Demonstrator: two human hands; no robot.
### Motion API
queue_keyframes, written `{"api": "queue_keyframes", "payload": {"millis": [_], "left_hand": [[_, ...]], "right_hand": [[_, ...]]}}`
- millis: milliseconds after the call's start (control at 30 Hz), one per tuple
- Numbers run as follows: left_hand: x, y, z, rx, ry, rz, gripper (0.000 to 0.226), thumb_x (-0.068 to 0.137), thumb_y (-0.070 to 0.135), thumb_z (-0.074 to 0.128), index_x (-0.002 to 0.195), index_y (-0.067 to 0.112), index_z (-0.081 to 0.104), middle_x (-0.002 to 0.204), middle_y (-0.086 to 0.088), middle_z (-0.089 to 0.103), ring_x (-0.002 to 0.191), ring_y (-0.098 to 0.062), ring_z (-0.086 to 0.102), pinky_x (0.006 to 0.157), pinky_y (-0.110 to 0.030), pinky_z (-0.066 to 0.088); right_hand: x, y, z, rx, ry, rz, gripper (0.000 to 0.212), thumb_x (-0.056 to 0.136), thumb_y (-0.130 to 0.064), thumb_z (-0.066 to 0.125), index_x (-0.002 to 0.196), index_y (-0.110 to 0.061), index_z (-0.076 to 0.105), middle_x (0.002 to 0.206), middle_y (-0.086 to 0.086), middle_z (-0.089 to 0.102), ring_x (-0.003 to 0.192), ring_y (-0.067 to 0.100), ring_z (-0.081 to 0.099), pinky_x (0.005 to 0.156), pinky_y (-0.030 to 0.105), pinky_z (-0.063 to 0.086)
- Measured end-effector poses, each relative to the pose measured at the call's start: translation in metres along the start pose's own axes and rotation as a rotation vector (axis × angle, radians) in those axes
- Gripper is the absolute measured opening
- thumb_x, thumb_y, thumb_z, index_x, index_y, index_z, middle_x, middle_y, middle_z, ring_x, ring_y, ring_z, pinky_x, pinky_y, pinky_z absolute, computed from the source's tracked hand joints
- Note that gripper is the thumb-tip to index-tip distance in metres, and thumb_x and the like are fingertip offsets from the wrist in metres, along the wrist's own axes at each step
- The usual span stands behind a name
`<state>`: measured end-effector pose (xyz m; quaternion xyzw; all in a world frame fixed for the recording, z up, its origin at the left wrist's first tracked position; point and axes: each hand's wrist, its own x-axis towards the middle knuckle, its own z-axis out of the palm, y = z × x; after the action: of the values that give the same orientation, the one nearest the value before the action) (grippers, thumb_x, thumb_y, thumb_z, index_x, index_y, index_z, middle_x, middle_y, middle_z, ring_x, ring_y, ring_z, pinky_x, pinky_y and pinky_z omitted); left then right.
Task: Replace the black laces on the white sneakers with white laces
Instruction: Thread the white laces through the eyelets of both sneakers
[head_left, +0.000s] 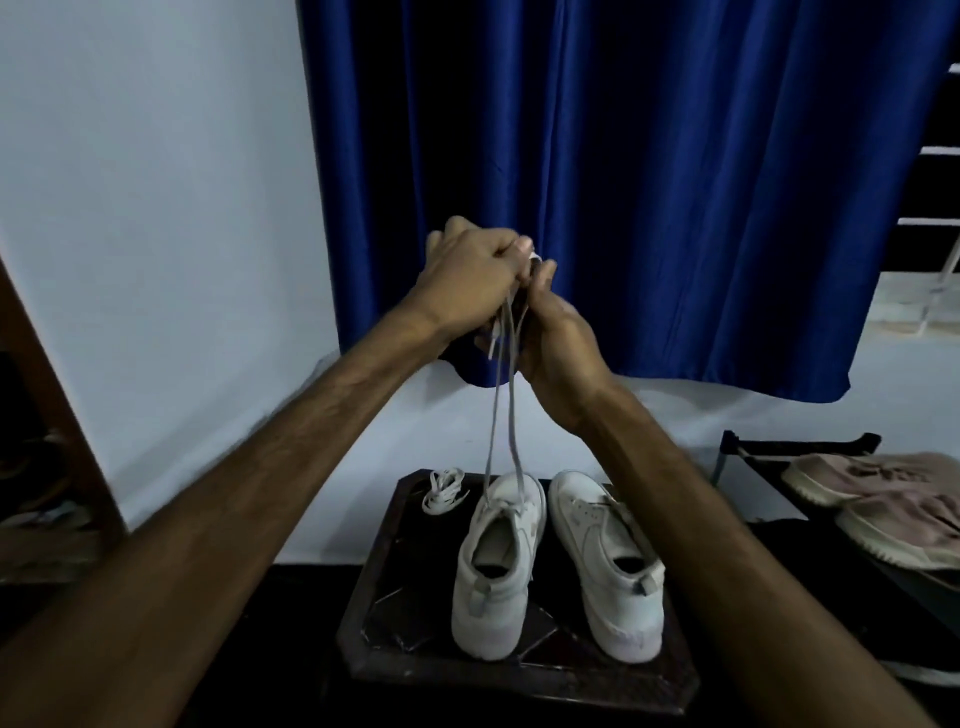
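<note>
Both hands, left hand and right hand, grip white lace strands above unbranded left sneaker.

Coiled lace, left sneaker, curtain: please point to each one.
coiled lace (442, 490), head view, middle of the bundle.
left sneaker (498, 566), head view, its collar.
curtain (675, 182), head view, middle folds.

White sneakers, white lace, dark table, deep blue curtain, pale wall
</note>
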<state>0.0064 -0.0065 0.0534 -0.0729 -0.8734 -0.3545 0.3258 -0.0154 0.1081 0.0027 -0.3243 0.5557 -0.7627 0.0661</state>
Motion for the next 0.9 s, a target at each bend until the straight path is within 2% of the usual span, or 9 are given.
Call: {"api": "queue_keyframes", "payload": {"millis": [100,200,333,467,533,600,733,800,900], "left_hand": [[0.003,0.010,-0.003,-0.139,-0.043,-0.007,0.041,0.101,0.039,0.044,0.074,0.015,0.062,0.084,-0.018,0.056,0.058,-0.017,0.056,0.052,-0.031,0.051],[0.000,0.007,-0.004,-0.162,0.022,0.058,0.039,0.100,0.037,0.047,0.077,0.014,0.069,0.073,-0.001,0.063,0.069,-0.012,0.062,0.076,-0.039,0.056],[-0.032,-0.012,0.019,-0.325,0.249,-0.162,0.039,0.099,0.047,0.046,0.099,0.012,0.061,0.082,0.002,0.063,0.070,-0.012,0.056,0.068,-0.039,0.052],[-0.074,-0.036,0.045,-0.619,-0.492,-0.356,0.053,0.105,0.047,0.025,0.111,0.012,0.065,0.099,-0.002,0.071,0.093,-0.022,0.066,0.089,-0.038,0.051],[-0.086,-0.050,0.053,-0.655,-0.593,-0.343,0.045,0.106,0.039,0.031,0.097,0.013,0.067,0.084,-0.001,0.069,0.084,-0.024,0.065,0.086,-0.034,0.051],[-0.086,-0.059,0.057,-0.604,-0.478,-0.320,0.035,0.105,0.028,0.039,0.086,0.015,0.065,0.072,0.003,0.058,0.077,-0.017,0.057,0.079,-0.025,0.048],[-0.078,-0.070,0.067,-0.020,-0.296,0.004,0.024,0.099,0.027,0.052,0.083,0.021,0.070,0.094,0.004,0.051,0.097,-0.010,0.049,0.088,-0.022,0.039],[-0.078,-0.079,0.073,0.047,-0.168,0.016,0.019,0.095,0.030,0.058,0.085,0.024,0.073,0.096,0.001,0.051,0.098,-0.013,0.048,0.088,-0.027,0.040],[-0.080,-0.089,0.073,-0.151,-0.033,-0.050,0.014,0.090,0.035,0.065,0.087,0.025,0.075,0.088,0.001,0.058,0.075,-0.012,0.057,0.071,-0.038,0.049]], "right_hand": [[-0.001,-0.007,0.002,0.160,-0.107,0.010,0.050,0.105,-0.044,0.026,0.098,-0.006,0.059,0.078,0.010,0.054,0.074,0.021,0.054,0.078,0.040,0.053],[0.000,-0.010,0.000,0.167,-0.065,0.031,0.046,0.103,-0.047,0.029,0.073,-0.018,0.047,0.056,-0.005,0.032,0.051,0.009,0.027,0.047,0.020,0.031],[0.004,-0.012,-0.010,0.248,0.087,0.097,0.050,0.102,-0.049,0.033,0.061,-0.022,0.036,0.048,-0.009,0.025,0.041,0.005,0.017,0.034,0.018,0.017],[0.010,-0.014,-0.020,0.356,0.234,0.159,0.051,0.102,-0.047,0.036,0.057,-0.022,0.032,0.045,-0.008,0.023,0.039,0.006,0.016,0.033,0.019,0.012],[0.014,-0.009,-0.028,0.235,0.344,0.143,0.048,0.102,-0.041,0.040,0.058,-0.023,0.034,0.047,-0.008,0.026,0.042,0.007,0.019,0.036,0.021,0.015],[0.016,0.010,-0.036,0.034,0.474,0.102,0.042,0.101,-0.033,0.042,0.061,-0.021,0.040,0.051,-0.005,0.031,0.046,0.009,0.024,0.040,0.024,0.020],[0.001,0.072,-0.037,-0.480,0.466,0.035,0.048,0.103,-0.033,0.037,0.060,-0.016,0.052,0.051,-0.004,0.050,0.049,0.010,0.045,0.053,0.029,0.038],[-0.014,0.090,-0.030,-0.383,0.388,0.113,0.048,0.105,-0.031,0.034,0.065,-0.013,0.054,0.053,-0.004,0.051,0.052,0.009,0.046,0.052,0.023,0.039],[-0.030,0.101,-0.016,-0.043,0.288,0.260,0.041,0.106,-0.032,0.031,0.086,-0.015,0.064,0.067,-0.004,0.062,0.062,0.010,0.058,0.060,0.021,0.046]]}}
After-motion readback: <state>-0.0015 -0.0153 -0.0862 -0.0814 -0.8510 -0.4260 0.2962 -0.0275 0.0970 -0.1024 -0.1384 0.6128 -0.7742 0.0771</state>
